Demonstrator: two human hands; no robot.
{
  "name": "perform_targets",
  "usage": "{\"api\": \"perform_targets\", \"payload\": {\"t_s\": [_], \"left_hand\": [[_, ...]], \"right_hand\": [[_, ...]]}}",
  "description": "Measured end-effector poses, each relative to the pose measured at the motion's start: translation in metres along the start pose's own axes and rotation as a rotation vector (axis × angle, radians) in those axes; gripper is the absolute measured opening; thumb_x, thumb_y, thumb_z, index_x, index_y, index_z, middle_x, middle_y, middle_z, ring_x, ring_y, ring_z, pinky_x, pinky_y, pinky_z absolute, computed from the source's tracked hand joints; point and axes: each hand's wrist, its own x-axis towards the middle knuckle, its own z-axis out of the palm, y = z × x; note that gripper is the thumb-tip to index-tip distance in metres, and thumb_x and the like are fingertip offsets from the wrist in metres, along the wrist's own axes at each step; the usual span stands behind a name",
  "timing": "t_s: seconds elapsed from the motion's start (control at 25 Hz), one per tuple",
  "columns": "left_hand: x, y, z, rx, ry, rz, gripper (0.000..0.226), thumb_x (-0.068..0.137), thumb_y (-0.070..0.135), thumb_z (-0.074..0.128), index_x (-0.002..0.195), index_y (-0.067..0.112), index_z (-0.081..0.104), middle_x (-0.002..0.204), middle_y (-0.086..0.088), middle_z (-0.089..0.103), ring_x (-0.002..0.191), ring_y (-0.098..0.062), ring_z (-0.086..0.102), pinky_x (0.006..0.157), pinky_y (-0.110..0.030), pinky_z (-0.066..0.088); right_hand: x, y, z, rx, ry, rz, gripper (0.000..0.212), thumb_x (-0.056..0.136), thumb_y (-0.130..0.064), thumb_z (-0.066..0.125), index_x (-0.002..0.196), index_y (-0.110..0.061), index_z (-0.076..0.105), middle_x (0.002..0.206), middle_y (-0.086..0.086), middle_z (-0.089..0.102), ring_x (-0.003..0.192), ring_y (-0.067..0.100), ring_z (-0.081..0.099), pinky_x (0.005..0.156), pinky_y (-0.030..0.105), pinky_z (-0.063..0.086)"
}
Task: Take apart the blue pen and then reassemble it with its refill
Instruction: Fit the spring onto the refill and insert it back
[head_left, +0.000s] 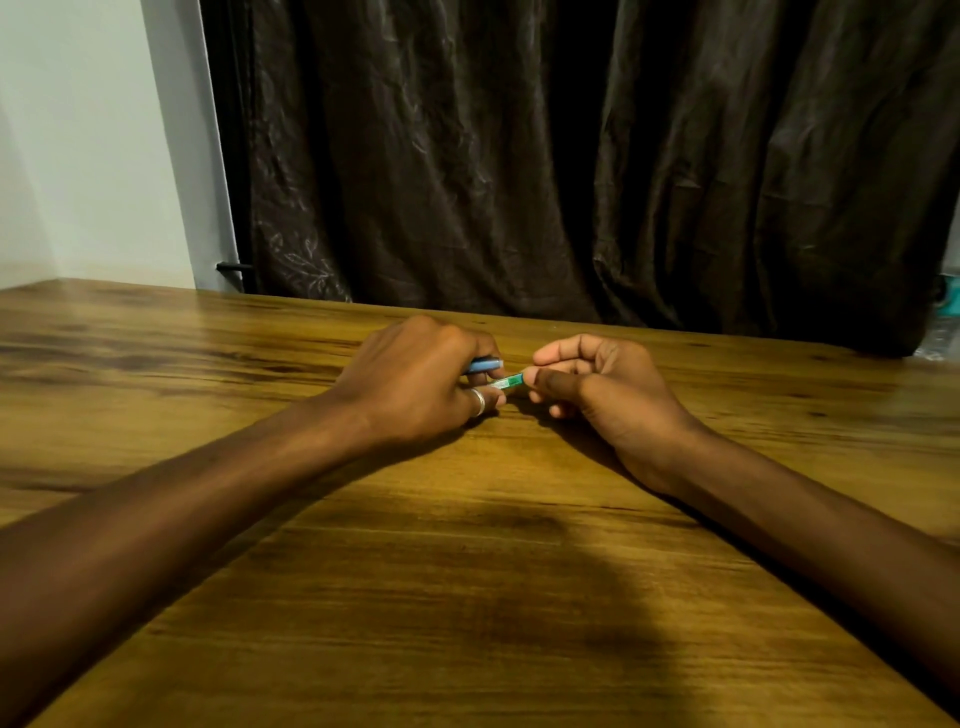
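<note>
While curtain (519, 156) hangs behind, both hands (415, 384) pinch pen (506, 383) — table (467, 597) bare.

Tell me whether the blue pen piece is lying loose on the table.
No: the blue pen piece is gripped in the left hand, above the wooden table.

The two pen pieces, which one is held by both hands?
The green-tinted piece, pinched between left hand and right hand. The blue piece sits in the left hand only.

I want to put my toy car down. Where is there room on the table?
Bare table lies left of the left hand, right of the right hand, and near, between the forearms. It is crowded where the hands meet around the blue pen.
</note>
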Motion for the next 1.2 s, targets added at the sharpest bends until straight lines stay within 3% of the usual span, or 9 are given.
{"api": "perform_targets", "payload": {"t_s": [0.28,0.4,0.52,0.64,0.72,0.8,0.92,1.08,1.2], "left_hand": [[0.001,-0.006,0.002,-0.055,0.029,-0.147,0.018,0.087,0.044,0.069,0.095,0.029,0.075,0.082,0.01,0.07,0.076,-0.006,0.062,0.063,-0.032,0.053],[0.004,-0.013,0.011,-0.101,-0.016,-0.24,0.021,0.086,0.046,0.07,0.095,0.028,0.076,0.079,0.011,0.07,0.074,-0.005,0.062,0.062,-0.032,0.054],[0.01,-0.022,0.015,-0.169,-0.086,-0.301,0.017,0.085,0.045,0.072,0.088,0.029,0.077,0.075,0.011,0.071,0.073,-0.006,0.064,0.059,-0.029,0.049],[0.014,-0.028,0.015,-0.269,-0.144,-0.336,0.014,0.082,0.043,0.076,0.086,0.031,0.08,0.082,0.012,0.076,0.082,-0.007,0.068,0.071,-0.035,0.056],[0.014,-0.028,0.015,-0.302,-0.177,-0.351,0.016,0.081,0.042,0.078,0.09,0.03,0.081,0.089,0.012,0.078,0.088,-0.007,0.069,0.083,-0.039,0.058],[0.014,-0.027,0.014,-0.314,-0.193,-0.354,0.021,0.078,0.044,0.079,0.094,0.03,0.08,0.093,0.012,0.078,0.092,-0.007,0.069,0.088,-0.043,0.057],[0.011,-0.023,0.008,-0.279,-0.187,-0.341,0.026,0.078,0.052,0.076,0.095,0.032,0.078,0.09,0.01,0.077,0.089,-0.009,0.068,0.085,-0.046,0.058],[0.009,-0.005,-0.005,-0.22,-0.14,-0.34,0.038,0.089,0.061,0.057,0.097,0.029,0.074,0.089,0.005,0.076,0.084,-0.014,0.068,0.08,-0.047,0.059],[0.004,0.009,-0.006,-0.158,-0.136,-0.317,0.047,0.093,0.065,0.044,0.098,0.028,0.072,0.088,0.003,0.074,0.08,-0.015,0.067,0.077,-0.045,0.058]], "right_hand": [[0.005,-0.002,-0.005,-0.156,0.098,-0.116,0.008,0.088,-0.012,0.073,0.096,-0.014,0.07,0.083,0.01,0.077,0.069,0.011,0.068,0.052,0.021,0.051],[0.012,-0.001,-0.015,-0.282,0.242,-0.232,0.005,0.087,-0.016,0.069,0.088,-0.018,0.073,0.08,0.01,0.076,0.069,0.013,0.066,0.06,0.03,0.051],[0.015,-0.002,-0.025,-0.435,0.297,-0.266,0.009,0.086,-0.018,0.068,0.081,-0.022,0.073,0.071,-0.004,0.071,0.07,0.008,0.064,0.07,0.035,0.053],[0.015,-0.002,-0.031,-0.45,0.222,-0.135,0.006,0.08,-0.023,0.069,0.077,-0.027,0.073,0.078,-0.002,0.074,0.082,0.015,0.071,0.08,0.044,0.06],[0.014,0.001,-0.032,-0.418,0.172,-0.061,0.009,0.071,-0.029,0.067,0.076,-0.035,0.071,0.082,0.004,0.077,0.085,0.022,0.075,0.08,0.054,0.06],[0.015,0.003,-0.033,-0.422,0.172,-0.047,0.01,0.067,-0.031,0.067,0.075,-0.033,0.072,0.081,0.004,0.078,0.084,0.024,0.076,0.079,0.056,0.06],[0.015,0.002,-0.034,-0.449,0.169,-0.044,0.011,0.071,-0.025,0.065,0.078,-0.029,0.073,0.08,0.002,0.077,0.084,0.023,0.075,0.078,0.056,0.061],[0.017,0.005,-0.036,-0.462,0.112,-0.036,0.019,0.072,-0.022,0.064,0.079,-0.037,0.073,0.082,0.002,0.077,0.087,0.022,0.075,0.08,0.055,0.061],[0.017,0.007,-0.036,-0.49,0.063,-0.012,0.014,0.071,-0.016,0.068,0.082,-0.024,0.074,0.087,0.003,0.078,0.088,0.022,0.075,0.081,0.053,0.061]]}}
